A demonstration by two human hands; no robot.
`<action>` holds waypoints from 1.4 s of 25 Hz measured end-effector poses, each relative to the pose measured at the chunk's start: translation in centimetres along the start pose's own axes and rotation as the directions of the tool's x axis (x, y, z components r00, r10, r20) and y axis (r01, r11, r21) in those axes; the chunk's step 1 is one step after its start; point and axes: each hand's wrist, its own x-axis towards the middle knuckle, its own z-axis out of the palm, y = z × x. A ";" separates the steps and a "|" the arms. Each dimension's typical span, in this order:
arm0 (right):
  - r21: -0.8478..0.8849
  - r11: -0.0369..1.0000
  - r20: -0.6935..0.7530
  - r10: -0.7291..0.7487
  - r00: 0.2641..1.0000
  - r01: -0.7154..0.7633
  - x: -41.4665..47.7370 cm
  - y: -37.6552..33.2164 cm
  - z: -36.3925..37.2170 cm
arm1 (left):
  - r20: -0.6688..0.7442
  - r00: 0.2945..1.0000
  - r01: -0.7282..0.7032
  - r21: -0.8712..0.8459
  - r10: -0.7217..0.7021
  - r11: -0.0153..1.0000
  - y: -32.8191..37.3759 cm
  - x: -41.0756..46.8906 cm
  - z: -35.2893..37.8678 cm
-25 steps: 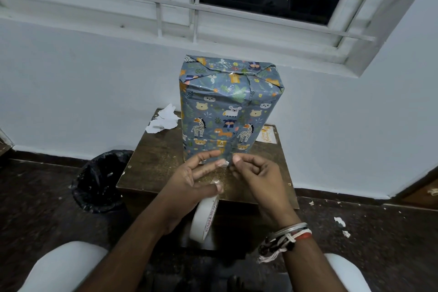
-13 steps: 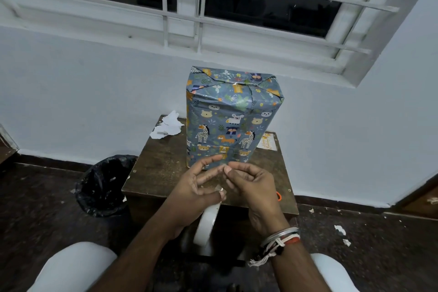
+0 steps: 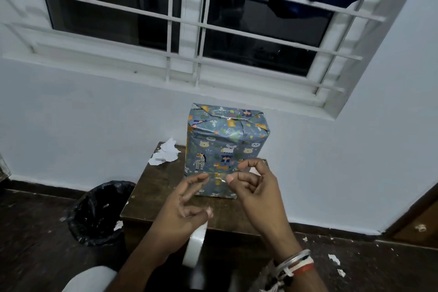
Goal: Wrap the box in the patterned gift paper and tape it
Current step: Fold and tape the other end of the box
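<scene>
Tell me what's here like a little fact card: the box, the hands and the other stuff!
box: wrapped in animal paper, upright on the table
box top: folds closed, with shiny tape across them
left hand: holds the tape, which hangs below it
right hand: fingers curled, seems to pinch a clear strip in front of the box
scraps: crumpled white paper at the table's back left corner
bin: black-lined, on the floor left of the table
</scene>
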 end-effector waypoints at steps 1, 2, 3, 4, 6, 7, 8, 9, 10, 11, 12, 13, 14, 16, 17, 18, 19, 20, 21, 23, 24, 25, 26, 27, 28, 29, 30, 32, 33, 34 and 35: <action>-0.011 0.999 0.007 -0.039 0.999 0.039 0.3 -1.6 -0.3 | -0.005 1.000 -0.023 0.001 0.023 1.000 1.1 -0.1 -0.1; -0.019 0.997 0.005 -0.074 0.997 0.074 0.8 -3.3 -0.7 | -0.013 0.999 -0.051 0.006 0.051 0.999 2.3 -0.1 -0.2; -0.028 0.994 0.005 -0.104 0.995 0.104 1.5 -4.9 -1.0 | -0.027 0.996 -0.085 0.016 0.086 0.996 3.7 0.0 -0.4; -0.044 0.991 0.018 -0.128 0.992 0.128 2.4 -6.4 -1.4 | -0.040 0.992 -0.119 0.028 0.120 0.993 5.0 0.3 -0.5; -0.114 0.979 0.085 -0.160 0.984 0.169 4.5 -8.9 -1.9 | -0.057 0.983 -0.173 0.052 0.176 0.983 7.8 1.1 -0.7; -0.171 0.968 0.130 -0.165 0.978 0.186 5.7 -9.9 -2.1 | -0.051 0.978 -0.197 0.060 0.200 0.979 9.2 1.6 -0.7; -0.236 0.949 0.181 -0.168 0.969 0.208 7.1 -10.9 -2.4 | -0.031 0.975 -0.218 0.070 0.221 0.973 10.3 2.2 -0.7; -0.302 0.924 0.239 -0.166 0.957 0.236 8.3 -11.7 -2.6 | 0.000 0.972 -0.232 0.083 0.233 0.969 11.3 2.9 -0.5; -0.359 0.896 0.300 -0.156 0.941 0.263 9.6 -12.4 -2.7 | 0.036 0.970 -0.241 0.099 0.239 0.965 12.0 3.7 -0.2; -0.402 0.871 0.362 -0.134 0.923 0.284 10.8 -13.1 -2.8 | 0.073 0.969 -0.241 0.113 0.234 0.964 12.5 4.5 0.0; -0.430 0.852 0.420 -0.104 0.902 0.298 11.9 -13.5 -2.9 | 0.108 0.971 -0.226 0.122 0.213 0.966 12.7 5.3 0.3; -0.451 0.837 0.472 -0.071 0.879 0.310 12.9 -13.7 -3.0 | 0.135 0.974 -0.199 0.130 0.181 0.971 12.7 6.0 0.4; -0.470 0.821 0.518 -0.040 0.855 0.323 13.8 -13.8 -3.0 | 0.154 0.977 -0.171 0.139 0.149 0.975 12.5 6.5 0.5; -0.504 0.788 0.592 0.018 0.805 0.353 15.2 -13.6 -3.3 | 0.166 0.980 -0.138 0.163 0.110 0.977 11.7 7.2 0.5; -0.517 0.773 0.619 0.043 0.784 0.366 15.8 -13.4 -3.3 | 0.159 0.982 -0.128 0.160 0.103 0.979 11.3 7.3 0.4; -0.525 0.765 0.640 0.068 0.765 0.371 16.3 -13.3 -3.4 | 0.146 0.985 -0.118 0.148 0.096 0.982 11.0 7.4 0.3; -0.531 0.764 0.656 0.096 0.748 0.368 16.7 -13.2 -3.5 | 0.134 0.987 -0.107 0.139 0.088 0.984 10.7 7.5 0.2; -0.533 0.764 0.669 0.119 0.733 0.363 17.0 -13.2 -3.4 | 0.125 0.989 -0.097 0.138 0.080 0.986 10.4 7.5 0.2; -0.534 0.765 0.680 0.136 0.721 0.359 17.1 -13.1 -3.4 | 0.120 0.990 -0.089 0.141 0.072 0.986 10.3 7.6 0.1; -0.533 0.768 0.692 0.155 0.705 0.354 17.3 -12.9 -3.2 | 0.115 0.991 -0.082 0.146 0.066 0.986 10.1 7.6 0.0; -0.534 0.767 0.694 0.158 0.703 0.355 17.4 -12.8 -3.2 | 0.115 0.991 -0.083 0.152 0.066 0.985 10.0 7.7 0.0; -0.542 0.759 0.692 0.159 0.704 0.361 17.3 -12.7 -3.1 | 0.117 0.991 -0.084 0.157 0.066 0.984 9.9 7.7 0.0; -0.558 0.740 0.687 0.161 0.708 0.374 17.3 -12.7 -2.9 | 0.122 0.991 -0.082 0.158 0.063 0.984 9.8 7.7 0.0; -0.586 0.706 0.679 0.161 0.716 0.397 17.3 -12.7 -2.8 | 0.127 0.990 -0.079 0.159 0.059 0.984 9.8 7.8 0.0; -0.619 0.656 0.670 0.153 0.727 0.432 17.4 -12.8 -2.6 | 0.130 0.990 -0.076 0.163 0.055 0.984 9.8 7.9 0.0; -0.648 0.600 0.661 0.136 0.738 0.470 17.4 -12.8 -2.3 | 0.131 0.990 -0.071 0.175 0.049 0.982 9.9 7.9 0.0; -0.669 0.553 0.651 0.115 0.750 0.496 17.3 -12.8 -2.0 | 0.132 0.990 -0.065 0.192 0.040 0.979 10.0 7.9 0.0; -0.697 0.521 0.613 0.077 0.786 0.493 17.1 -12.7 -1.5 | 0.135 0.991 -0.053 0.238 0.021 0.970 10.4 8.0 -0.1; -0.705 0.523 0.590 0.059 0.806 0.478 17.0 -12.6 -1.4 | 0.139 0.990 -0.051 0.261 0.014 0.964 10.6 8.0 -0.1; -0.715 0.521 0.568 0.043 0.822 0.467 17.0 -12.5 -1.3 | 0.142 0.990 -0.051 0.278 0.012 0.959 10.8 8.0 -0.1; -0.735 0.495 0.548 0.032 0.836 0.463 17.0 -12.4 -1.3 | 0.141 0.990 -0.051 0.289 0.011 0.956 10.9 8.0 -0.1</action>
